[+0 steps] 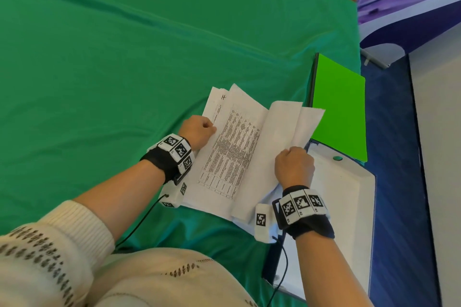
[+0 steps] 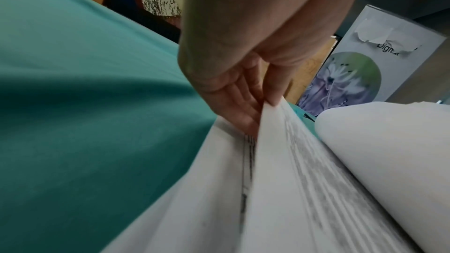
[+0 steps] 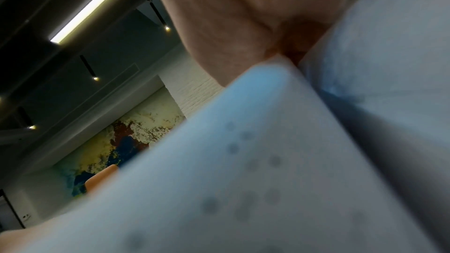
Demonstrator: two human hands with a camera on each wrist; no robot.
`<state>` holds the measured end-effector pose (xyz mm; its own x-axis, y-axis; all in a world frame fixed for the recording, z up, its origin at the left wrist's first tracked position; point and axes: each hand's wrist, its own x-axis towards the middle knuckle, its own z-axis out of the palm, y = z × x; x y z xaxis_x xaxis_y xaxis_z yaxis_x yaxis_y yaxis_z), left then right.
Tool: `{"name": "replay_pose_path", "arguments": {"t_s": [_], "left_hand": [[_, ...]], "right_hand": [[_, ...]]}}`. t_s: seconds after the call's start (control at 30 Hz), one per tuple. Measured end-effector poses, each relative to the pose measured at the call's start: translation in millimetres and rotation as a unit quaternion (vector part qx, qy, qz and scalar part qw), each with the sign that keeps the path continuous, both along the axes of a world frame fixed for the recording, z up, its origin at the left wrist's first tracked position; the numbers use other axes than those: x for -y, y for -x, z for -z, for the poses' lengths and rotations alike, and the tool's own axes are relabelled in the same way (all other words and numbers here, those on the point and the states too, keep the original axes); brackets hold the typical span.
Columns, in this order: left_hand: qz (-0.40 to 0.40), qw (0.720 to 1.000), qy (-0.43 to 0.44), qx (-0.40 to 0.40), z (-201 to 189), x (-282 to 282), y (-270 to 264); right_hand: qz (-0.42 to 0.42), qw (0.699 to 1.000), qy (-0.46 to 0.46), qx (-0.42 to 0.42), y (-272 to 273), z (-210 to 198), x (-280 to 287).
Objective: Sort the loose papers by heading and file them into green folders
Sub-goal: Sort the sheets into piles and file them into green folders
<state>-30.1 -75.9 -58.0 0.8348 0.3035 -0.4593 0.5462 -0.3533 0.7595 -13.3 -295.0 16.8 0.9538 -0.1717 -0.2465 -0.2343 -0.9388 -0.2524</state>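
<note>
Basically both forearms reach forward over the counter [image 1: 124, 45], which is covered in green cloth, wrists strapped with marker bands. Left hand [image 1: 198, 131] is knuckles-up at the left edge of the papers [image 1: 232, 147], fingers curled; right hand [image 1: 294, 166] is a knuckles-up fist at the right side, clamped on a few lifted sheets [image 1: 291, 119] that bow up and over toward the right. Papers sit fanned near the counter's right end, printed table text facing up on the exposed page. A green folder [image 1: 339, 107] lies just beyond and right of them at the counter edge, the lifted sheets overlapping its near-left corner. A white tray-like object [image 1: 349, 194] sits under and beside the right hand.

Left wrist view adds grip detail the head view hides: thumb on top and fingers [image 2: 238, 99] underneath pinch the edge of one raised sheet, more pages lying below it, plus a poster with a flower picture behind. Right wrist view is mostly blurred white paper pressed close to the palm; its fingers are hidden there, only ceiling lights and a colourful wall painting are clear.
</note>
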Motion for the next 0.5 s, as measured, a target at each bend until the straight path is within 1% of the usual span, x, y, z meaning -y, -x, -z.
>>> {"name": "replay_pose_path", "arguments": {"t_s": [0.13, 0.2, 0.27, 0.33, 0.43, 0.5], "left_hand": [[-0.067, 0.993, -0.102, -0.002, -1.2, -2.2, -1.2], [-0.101, 0.986, -0.131, 0.001, -2.0, -6.1, -0.6], [-0.116, 0.983, -0.14, 0.005, -2.7, -11.8, -0.1], [-0.111, 0.983, -0.144, 0.014, -2.6, -16.9, 1.0], [-0.092, 0.987, -0.131, 0.029, -3.5, -19.2, 3.5], [-0.061, 0.992, -0.101, 0.035, -4.5, -13.7, 4.2]], "right_hand": [[0.011, 1.0, 0.022, -0.007, -1.8, -6.1, 10.9], [0.013, 1.0, 0.02, -0.003, -2.1, -7.6, 14.0], [0.013, 1.0, 0.017, 0.0, -1.9, -7.0, 15.9], [0.013, 1.0, 0.014, 0.0, -1.2, -4.6, 17.0], [0.011, 1.0, 0.005, 0.004, -0.4, -2.0, 14.7], [0.002, 1.0, 0.0, 0.011, 0.5, -1.7, 11.1]]}}
